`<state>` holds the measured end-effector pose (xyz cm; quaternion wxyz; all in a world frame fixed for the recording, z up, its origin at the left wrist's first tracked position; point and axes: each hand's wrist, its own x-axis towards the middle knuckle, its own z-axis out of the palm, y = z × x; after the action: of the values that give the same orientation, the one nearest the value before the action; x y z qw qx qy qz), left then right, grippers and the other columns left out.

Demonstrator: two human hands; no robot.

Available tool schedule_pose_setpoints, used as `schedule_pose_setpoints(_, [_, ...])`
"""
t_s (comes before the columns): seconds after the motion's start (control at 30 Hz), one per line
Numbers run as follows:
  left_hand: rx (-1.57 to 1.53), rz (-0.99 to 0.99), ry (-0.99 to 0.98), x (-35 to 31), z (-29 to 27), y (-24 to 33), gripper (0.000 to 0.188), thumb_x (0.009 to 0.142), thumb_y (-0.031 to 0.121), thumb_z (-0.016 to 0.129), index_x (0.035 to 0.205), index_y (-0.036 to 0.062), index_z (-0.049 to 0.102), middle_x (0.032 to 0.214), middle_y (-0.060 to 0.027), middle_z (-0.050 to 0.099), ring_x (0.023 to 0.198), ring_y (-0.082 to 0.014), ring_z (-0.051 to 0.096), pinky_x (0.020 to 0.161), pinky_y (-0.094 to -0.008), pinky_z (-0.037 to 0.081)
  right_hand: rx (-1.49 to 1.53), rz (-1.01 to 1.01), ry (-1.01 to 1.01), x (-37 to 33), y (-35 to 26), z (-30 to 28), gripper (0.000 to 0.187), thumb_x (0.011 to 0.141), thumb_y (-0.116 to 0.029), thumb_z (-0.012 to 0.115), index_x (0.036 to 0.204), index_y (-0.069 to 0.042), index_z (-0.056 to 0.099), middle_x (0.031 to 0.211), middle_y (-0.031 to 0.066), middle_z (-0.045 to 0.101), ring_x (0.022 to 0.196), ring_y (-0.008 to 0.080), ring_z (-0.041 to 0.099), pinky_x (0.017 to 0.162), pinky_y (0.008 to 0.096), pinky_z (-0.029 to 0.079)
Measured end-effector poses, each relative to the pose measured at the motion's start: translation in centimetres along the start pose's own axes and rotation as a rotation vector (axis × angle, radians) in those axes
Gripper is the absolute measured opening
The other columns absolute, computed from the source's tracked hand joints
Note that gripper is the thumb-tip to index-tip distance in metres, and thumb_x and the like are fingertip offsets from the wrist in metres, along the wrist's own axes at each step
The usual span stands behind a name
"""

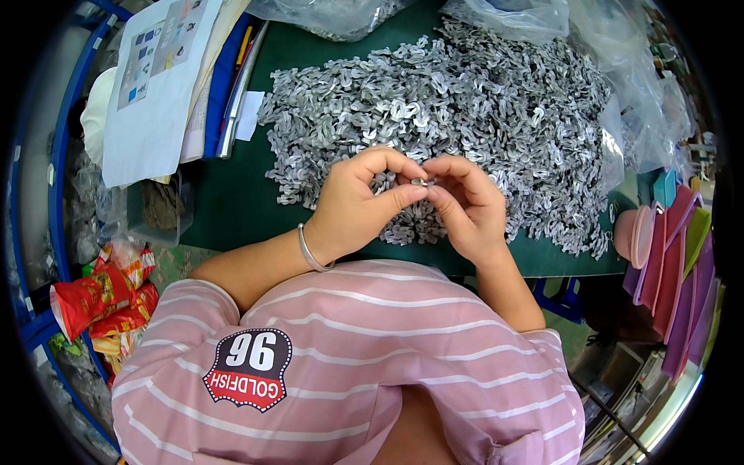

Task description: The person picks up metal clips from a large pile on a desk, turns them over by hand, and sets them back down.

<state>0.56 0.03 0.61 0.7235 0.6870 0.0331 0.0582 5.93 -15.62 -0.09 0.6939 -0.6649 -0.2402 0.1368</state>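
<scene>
Between the fingertips of both hands sits a small silver metal piece [419,182], partly hidden by the fingers. My left hand [360,194], with a silver bangle [308,249] on its wrist, pinches it from the left by thumb and forefinger. From the other side, my right hand [473,203] closes thumb and forefinger on the same piece. Just beyond and beneath the hands spreads a wide heap of small silver metal clips [434,101], looped in shape, on the dark green table [225,213].
Clear plastic bags [511,19] lie along the far side. Papers [159,93] and a blue folder [225,77] with pens are at the left, above a clear plastic bin [159,209]. Red snack packets [105,298] sit lower left; coloured plastic holders [678,263] stand at the right.
</scene>
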Motion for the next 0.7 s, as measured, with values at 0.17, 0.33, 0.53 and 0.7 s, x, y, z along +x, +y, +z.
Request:
schedule_pose_setpoints(0.17, [0.152,0.239,-0.068,-0.2,-0.3,0.2,0.012,0.072,0.001,0.067,0.083,0.0021,0.062,0.078,-0.0046,0.057,0.073,-0.0122,0.053,0.067,-0.0238,0.043,-0.125,-0.146,-0.156,0.5,0.4,-1.0,0.015,0.075,0.006,0.057,0.089,0.002,0.062,0.091,0.0122,0.063,0.083,0.0201,0.06,0.073,0.0278,0.048])
schedule_pose_setpoints(0.33, [0.179,0.274,-0.092,-0.3,-0.2,0.5,0.014,0.071,-0.001,0.067,0.083,0.0024,0.062,0.079,-0.0045,0.057,0.073,-0.0127,0.053,0.066,-0.0238,0.043,-0.167,-0.172,-0.19,0.5,0.5,-1.3,0.019,0.074,0.007,0.058,0.09,0.0,0.064,0.09,0.0116,0.064,0.083,0.0199,0.061,0.072,0.0275,0.048])
schedule_pose_setpoints(0.53, [0.07,0.255,-0.018,-0.1,-0.1,-0.4,0.01,0.078,0.006,0.064,0.086,0.0007,0.062,0.073,-0.0042,0.059,0.062,-0.0083,0.051,0.056,-0.0206,0.041,-0.173,-0.238,-0.067,-0.1,0.3,-1.4,0.02,0.071,0.009,0.061,0.091,0.003,0.06,0.09,0.0126,0.062,0.083,0.0196,0.06,0.07,0.0275,0.049])
schedule_pose_setpoints(0.7, [-0.423,-0.386,-0.066,-0.4,-0.2,0.1,0.016,0.084,0.011,0.059,0.093,-0.002,0.06,0.064,-0.0028,0.057,0.048,-0.0062,0.047,0.043,-0.0174,0.037,0.086,-0.242,0.056,-0.5,-0.1,-0.5,0.036,0.072,0.014,0.061,0.1,0.001,0.043,0.089,0.0137,0.059,0.081,0.0165,0.059,0.07,0.0258,0.048])
